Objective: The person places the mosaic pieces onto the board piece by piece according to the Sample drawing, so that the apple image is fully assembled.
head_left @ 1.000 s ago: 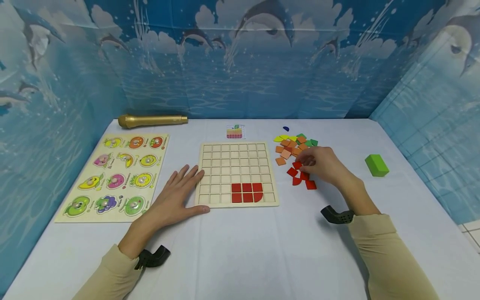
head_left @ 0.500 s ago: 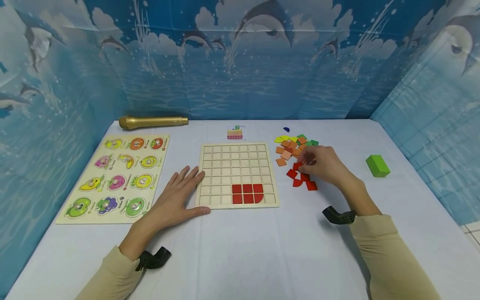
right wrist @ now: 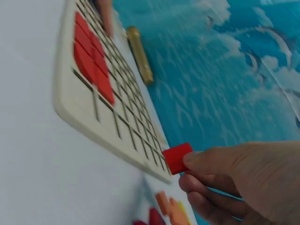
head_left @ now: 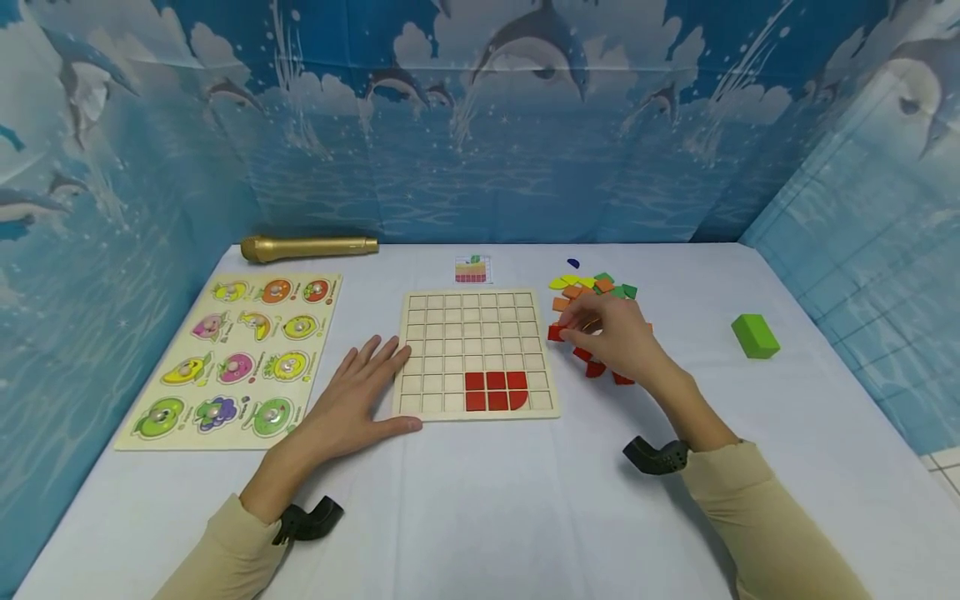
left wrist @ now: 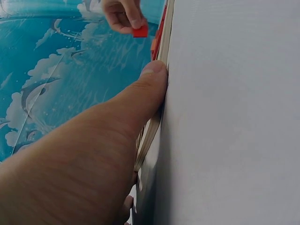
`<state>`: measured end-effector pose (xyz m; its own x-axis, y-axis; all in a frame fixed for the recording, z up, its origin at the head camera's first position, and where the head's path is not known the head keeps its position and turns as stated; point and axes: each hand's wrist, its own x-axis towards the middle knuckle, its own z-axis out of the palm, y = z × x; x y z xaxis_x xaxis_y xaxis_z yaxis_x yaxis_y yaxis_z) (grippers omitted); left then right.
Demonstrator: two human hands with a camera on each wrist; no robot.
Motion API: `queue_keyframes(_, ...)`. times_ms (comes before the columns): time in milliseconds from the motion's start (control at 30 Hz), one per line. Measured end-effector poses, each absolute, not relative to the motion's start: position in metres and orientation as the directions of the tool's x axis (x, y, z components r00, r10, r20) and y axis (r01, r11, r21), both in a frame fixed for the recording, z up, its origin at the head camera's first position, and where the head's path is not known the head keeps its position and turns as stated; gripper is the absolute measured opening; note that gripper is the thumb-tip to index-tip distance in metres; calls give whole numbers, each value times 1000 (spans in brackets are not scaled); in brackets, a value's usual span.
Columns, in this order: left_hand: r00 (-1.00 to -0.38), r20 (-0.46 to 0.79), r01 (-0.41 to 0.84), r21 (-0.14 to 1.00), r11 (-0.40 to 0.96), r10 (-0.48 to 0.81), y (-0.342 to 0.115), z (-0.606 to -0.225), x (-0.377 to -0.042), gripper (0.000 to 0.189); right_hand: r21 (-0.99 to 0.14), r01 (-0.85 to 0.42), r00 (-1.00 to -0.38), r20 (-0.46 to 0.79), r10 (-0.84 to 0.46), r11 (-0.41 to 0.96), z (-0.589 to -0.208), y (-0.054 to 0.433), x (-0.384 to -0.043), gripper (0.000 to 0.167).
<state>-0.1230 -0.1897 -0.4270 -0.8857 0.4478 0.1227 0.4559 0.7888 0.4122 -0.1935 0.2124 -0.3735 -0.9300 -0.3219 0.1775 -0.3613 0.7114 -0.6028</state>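
Observation:
Between thumb and fingertips, my right hand [head_left: 611,333] pinches a red square tile [right wrist: 177,158], lifted just off the right edge of the wooden grid board [head_left: 442,333]. Fingers spread, my left hand [head_left: 348,400] rests at the board's left edge, its thumb [left wrist: 152,75] along the near corner. Six red tiles [head_left: 496,381] lie in the board's two lowest rows, one with a rounded corner. Under and behind my right hand, loose red tiles [head_left: 595,369] are partly hidden.
Behind the right hand are yellow tiles [head_left: 561,283], orange tiles [head_left: 559,305] and green tiles [head_left: 630,292]. A small picture card [head_left: 472,269] lies behind the board. A fruit puzzle [head_left: 247,321] and gold microphone [head_left: 309,247] are left; a green block [head_left: 756,336] is right.
My right hand has picked a red tile out of the pile and moved it left toward the board. The left hand has stayed at the board's edge.

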Motion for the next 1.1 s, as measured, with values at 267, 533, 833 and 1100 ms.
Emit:
queue_keyframes(267, -889, 99, 445, 408, 797, 446, -189, -427, -124, 106, -701, -384, -916, 207, -343, 602, -388, 170, -178, 12)
queue_keyframes(533, -892, 94, 438, 414, 798, 442, -189, -427, -123, 107, -767, -359, -922, 204, -328, 532, -407, 138, -164, 11)
queue_keyframes(833, -895, 88, 431, 415, 801, 436, -189, -428, -123, 107, -773, -391, -910, 243, -336, 500, -416, 107, -155, 10)
queue_keyframes(1100, -893, 101, 438, 420, 795, 439, -189, -428, -123, 107, -735, -436, -894, 286, -345, 520, -418, 90, -152, 8)
